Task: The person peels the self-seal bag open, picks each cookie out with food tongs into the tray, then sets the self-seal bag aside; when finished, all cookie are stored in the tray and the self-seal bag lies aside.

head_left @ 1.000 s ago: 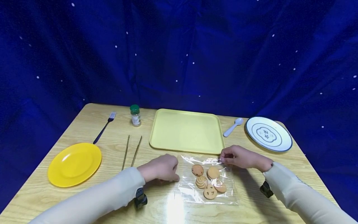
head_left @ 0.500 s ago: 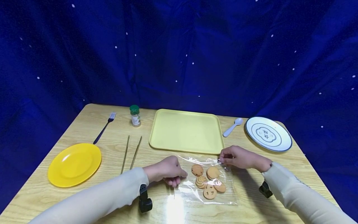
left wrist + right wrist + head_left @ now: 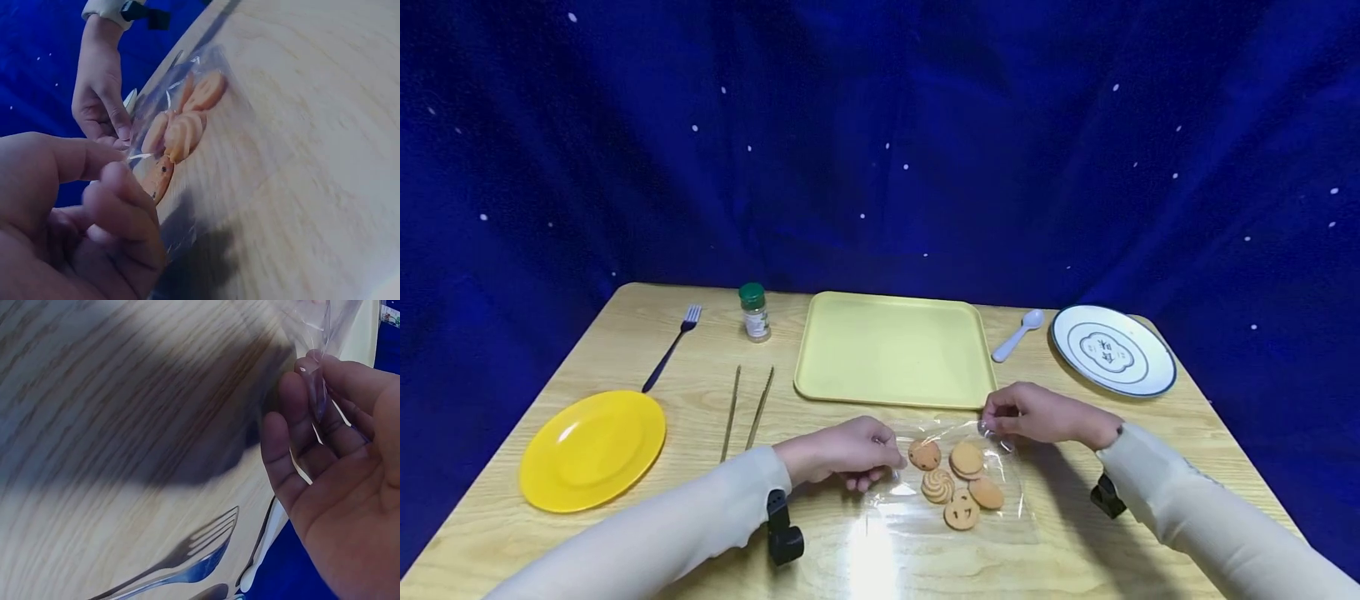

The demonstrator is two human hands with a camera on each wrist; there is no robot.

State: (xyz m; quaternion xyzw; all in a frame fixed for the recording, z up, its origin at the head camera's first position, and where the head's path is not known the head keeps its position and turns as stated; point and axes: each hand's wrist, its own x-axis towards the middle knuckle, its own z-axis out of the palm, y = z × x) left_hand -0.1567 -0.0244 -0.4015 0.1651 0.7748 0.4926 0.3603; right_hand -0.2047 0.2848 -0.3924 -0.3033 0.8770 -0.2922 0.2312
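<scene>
A clear plastic bag [image 3: 901,504] lies in front of the tray, with several cookies [image 3: 961,510] inside: one swirled, one with a cut-out face, others plain or dotted. My left hand [image 3: 850,454] pinches the bag's upper left corner between thumb and forefinger. At the upper right corner, my right hand [image 3: 1037,414] pinches the film with thumb and forefinger; the right wrist view shows its other fingers loosely bent. The film's far edge stands slightly raised between both hands. In the left wrist view the cookies [image 3: 185,132] lean together inside the film.
A pale yellow tray [image 3: 895,350] sits just beyond the bag. Left are tongs [image 3: 760,408], a yellow plate [image 3: 593,450], a fork [image 3: 672,348] and a green-capped jar [image 3: 756,312]. Right are a white spoon [image 3: 1018,335] and a white plate [image 3: 1138,367]; another fork [image 3: 200,562] shows in the right wrist view.
My left hand has moved right, its forefinger first reaching over the bag's edge, then pinching the corner with the thumb. The bag's far edge has lifted slightly. My right hand keeps its pinch.
</scene>
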